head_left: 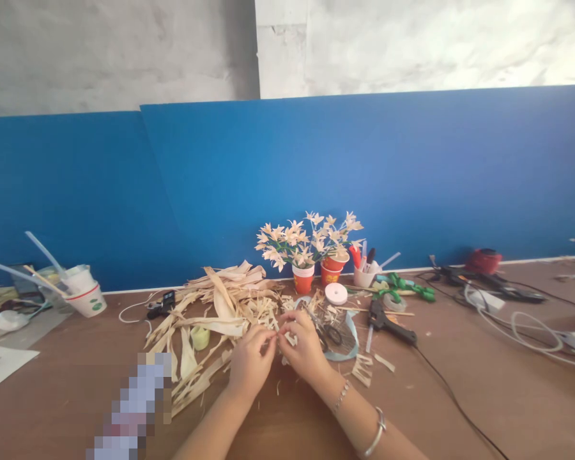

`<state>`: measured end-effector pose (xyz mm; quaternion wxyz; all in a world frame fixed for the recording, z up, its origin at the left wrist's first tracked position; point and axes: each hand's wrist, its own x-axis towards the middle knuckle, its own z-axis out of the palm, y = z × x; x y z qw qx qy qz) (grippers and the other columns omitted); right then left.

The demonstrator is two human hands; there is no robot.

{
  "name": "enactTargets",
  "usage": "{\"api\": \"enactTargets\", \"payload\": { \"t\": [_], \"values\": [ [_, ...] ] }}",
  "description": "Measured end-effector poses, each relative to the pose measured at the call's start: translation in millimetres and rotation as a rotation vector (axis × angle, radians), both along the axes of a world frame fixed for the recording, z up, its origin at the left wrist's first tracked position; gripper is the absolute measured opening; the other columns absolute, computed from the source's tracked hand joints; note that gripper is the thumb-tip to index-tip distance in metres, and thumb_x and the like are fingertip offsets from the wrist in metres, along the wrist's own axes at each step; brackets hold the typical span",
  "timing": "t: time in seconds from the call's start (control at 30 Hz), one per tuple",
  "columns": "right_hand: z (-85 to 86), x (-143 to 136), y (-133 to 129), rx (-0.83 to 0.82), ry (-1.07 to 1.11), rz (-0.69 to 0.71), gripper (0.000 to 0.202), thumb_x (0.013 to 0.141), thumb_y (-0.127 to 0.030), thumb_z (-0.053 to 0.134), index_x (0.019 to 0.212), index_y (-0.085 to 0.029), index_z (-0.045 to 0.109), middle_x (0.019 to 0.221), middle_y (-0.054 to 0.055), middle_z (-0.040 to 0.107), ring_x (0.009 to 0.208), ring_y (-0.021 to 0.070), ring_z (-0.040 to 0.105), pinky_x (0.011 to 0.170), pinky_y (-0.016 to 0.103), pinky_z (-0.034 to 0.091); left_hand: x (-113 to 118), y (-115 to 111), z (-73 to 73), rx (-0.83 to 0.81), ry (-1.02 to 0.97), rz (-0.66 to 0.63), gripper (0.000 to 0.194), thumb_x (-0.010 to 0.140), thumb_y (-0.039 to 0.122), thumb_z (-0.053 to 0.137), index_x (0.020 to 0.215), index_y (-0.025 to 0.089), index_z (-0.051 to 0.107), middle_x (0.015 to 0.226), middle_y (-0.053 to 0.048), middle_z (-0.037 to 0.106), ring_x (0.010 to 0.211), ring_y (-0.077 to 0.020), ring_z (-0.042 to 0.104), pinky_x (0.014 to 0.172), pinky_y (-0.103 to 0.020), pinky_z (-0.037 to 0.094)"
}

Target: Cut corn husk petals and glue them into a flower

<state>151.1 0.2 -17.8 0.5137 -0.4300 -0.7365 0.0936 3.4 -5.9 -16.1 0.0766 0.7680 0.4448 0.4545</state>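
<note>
My left hand (pixel 252 359) and my right hand (pixel 301 342) meet fingertip to fingertip over the table. Both are closed in a pinch. Whatever lies between the fingertips is too small to make out. A heap of dried corn husks (pixel 223 319) spreads behind and to the left of my left hand. Just right of my right hand are black-handled scissors (pixel 333 333) and a loop of pale blue ribbon (pixel 352 335). Behind the hands, husk flowers (pixel 294 236) on green stems stand in red paper cups (pixel 303 280).
A black glue gun (pixel 390 322) lies to the right, its cord running toward the front edge. Near it are a white tape roll (pixel 336 294) and green ribbon (pixel 405 285). White cables (pixel 517 326) lie far right; a paper cup (pixel 87 300) tilts far left. A blue partition (pixel 364 160) stands behind.
</note>
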Motion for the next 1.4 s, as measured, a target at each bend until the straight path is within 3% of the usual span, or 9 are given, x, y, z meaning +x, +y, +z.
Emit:
{"api": "enactTargets", "payload": {
  "t": [0.27, 0.53, 0.73, 0.93, 1.13, 1.27, 1.4],
  "values": [
    [4.3, -1.7, -2.4, -0.067, 0.063, 0.033, 0.010, 0.074, -0.011, 0.053, 0.072, -0.019, 0.059, 0.099, 0.008, 0.057, 0.098, 0.0212, 0.053, 0.088, 0.035, 0.040, 0.1, -0.2, 2.7, 0.044, 0.096, 0.035, 0.014, 0.083, 0.015, 0.048, 0.080, 0.020, 0.060, 0.079, -0.003, 0.064, 0.075, -0.0177, 0.061, 0.066, -0.028, 0.046],
    [7.3, -3.0, 1.9, -0.311, 0.307, 0.064, 0.009, 0.071, -0.017, 0.056, 0.064, -0.017, 0.061, 0.094, 0.007, 0.060, 0.089, 0.0190, 0.057, 0.081, 0.030, 0.042, 2.2, 0.1, 4.4, -0.024, -0.039, 0.014, 0.014, 0.081, 0.013, 0.048, 0.076, 0.020, 0.059, 0.077, -0.003, 0.062, 0.073, -0.0166, 0.059, 0.066, -0.027, 0.046],
    [7.2, -2.0, 2.9, -0.279, 0.297, 0.059, 0.008, 0.071, -0.017, 0.057, 0.064, -0.018, 0.061, 0.091, 0.006, 0.061, 0.086, 0.0177, 0.057, 0.080, 0.029, 0.043, 2.1, 0.3, 3.2, -0.048, -0.062, 0.036, 0.014, 0.080, 0.017, 0.051, 0.089, 0.019, 0.061, 0.081, -0.004, 0.064, 0.056, -0.0131, 0.054, 0.058, -0.026, 0.046],
    [8.0, -3.0, 0.0, -0.237, 0.245, 0.083, 0.008, 0.073, -0.015, 0.056, 0.067, -0.018, 0.061, 0.093, 0.007, 0.059, 0.092, 0.0191, 0.056, 0.084, 0.032, 0.042, 3.1, -0.5, 4.6, 0.013, -0.074, -0.026, 0.018, 0.081, 0.014, 0.047, 0.081, 0.019, 0.065, 0.081, -0.006, 0.066, 0.076, -0.0182, 0.062, 0.068, -0.029, 0.049],
    [9.7, -3.1, 0.1, -0.297, 0.284, 0.081, 0.009, 0.073, -0.018, 0.056, 0.065, -0.018, 0.061, 0.093, 0.007, 0.060, 0.090, 0.0186, 0.057, 0.082, 0.030, 0.043, 4.0, 0.8, 4.5, -0.150, -0.174, 0.017, 0.014, 0.077, 0.017, 0.050, 0.076, 0.018, 0.064, 0.070, -0.003, 0.065, 0.061, -0.0159, 0.059, 0.059, -0.027, 0.047],
    [9.6, -3.6, 1.0, -0.310, 0.305, 0.080, 0.010, 0.072, -0.020, 0.056, 0.064, -0.017, 0.061, 0.092, 0.007, 0.062, 0.086, 0.0180, 0.058, 0.078, 0.029, 0.043, 5.9, 1.9, 3.9, -0.288, -0.317, -0.033, 0.014, 0.078, 0.023, 0.051, 0.076, 0.017, 0.064, 0.066, -0.002, 0.064, 0.058, -0.0152, 0.058, 0.057, -0.025, 0.046],
    [8.8, -3.5, 2.6, -0.336, 0.314, 0.073, 0.012, 0.072, -0.022, 0.056, 0.062, -0.017, 0.061, 0.090, 0.007, 0.062, 0.080, 0.0168, 0.058, 0.068, 0.026, 0.043, 8.6, 3.2, 1.2, -0.504, -0.486, -0.101, 0.019, 0.078, 0.033, 0.052, 0.076, 0.016, 0.060, 0.044, 0.006, 0.050, 0.038, -0.0102, 0.045, 0.041, -0.020, 0.035]
  ]
}}
